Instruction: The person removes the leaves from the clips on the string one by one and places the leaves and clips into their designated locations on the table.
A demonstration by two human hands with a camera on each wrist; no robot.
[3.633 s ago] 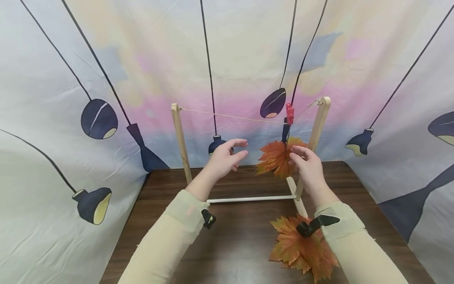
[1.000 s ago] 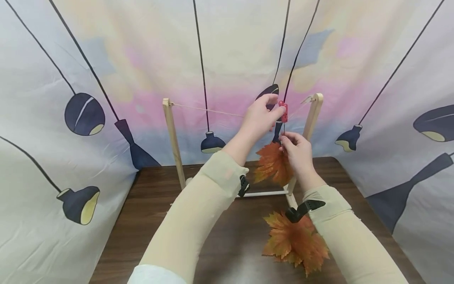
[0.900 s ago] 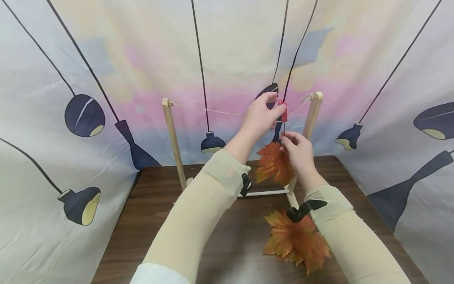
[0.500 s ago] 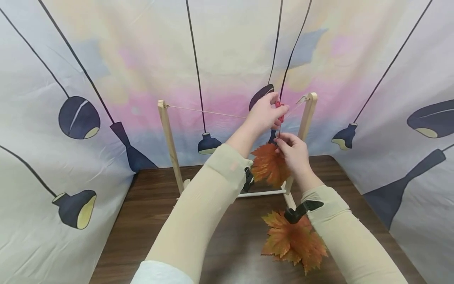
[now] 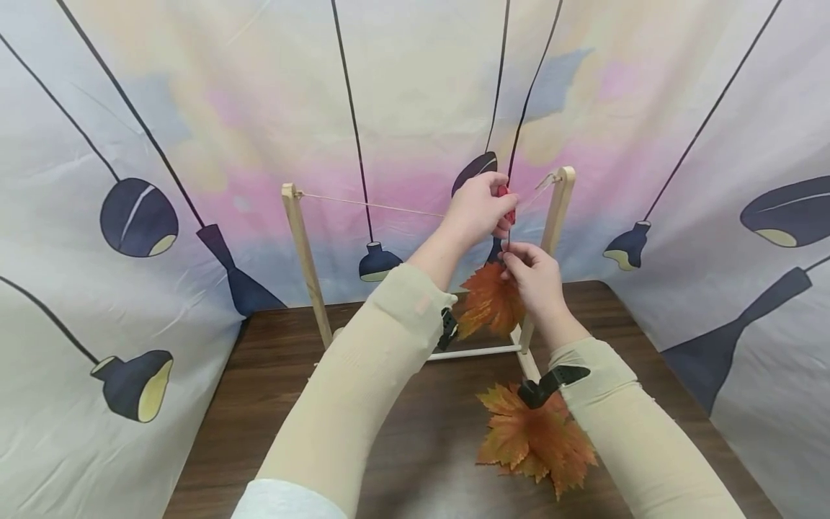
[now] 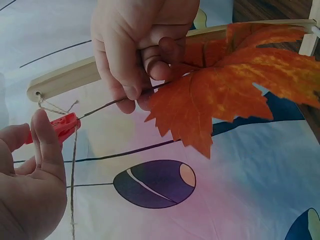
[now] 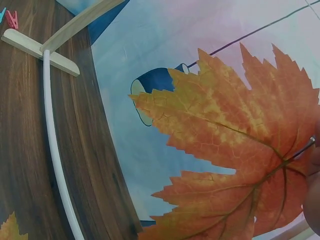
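Observation:
My left hand (image 5: pixel 478 205) pinches a red clothespin (image 6: pixel 64 126) on the twine (image 6: pixel 74 175) of a wooden frame. Just below it, my right hand (image 5: pixel 537 277) holds the thin dark stem (image 6: pixel 102 107) of an orange artificial maple leaf (image 5: pixel 493 299) between thumb and fingers. In the left wrist view, the stem's tip meets the clothespin's mouth, where the twine also passes. The leaf hangs down below my right fingers; its broad, veined blade fills much of the right wrist view.
More orange leaves (image 5: pixel 534 436) lie on the dark wooden table (image 5: pixel 259 404) below my right forearm. Wooden posts (image 5: pixel 305 267) stand at both sides, joined low down by a white rod (image 5: pixel 476 353). A pink clothespin (image 7: pixel 12 20) lies beside the frame's foot, with a blue one partly in view.
My left hand has risen rightward from beside the leaf to the clothespin, its fingers drawing closer round it over the last second. My right hand moved up slightly to the stem below the pin.

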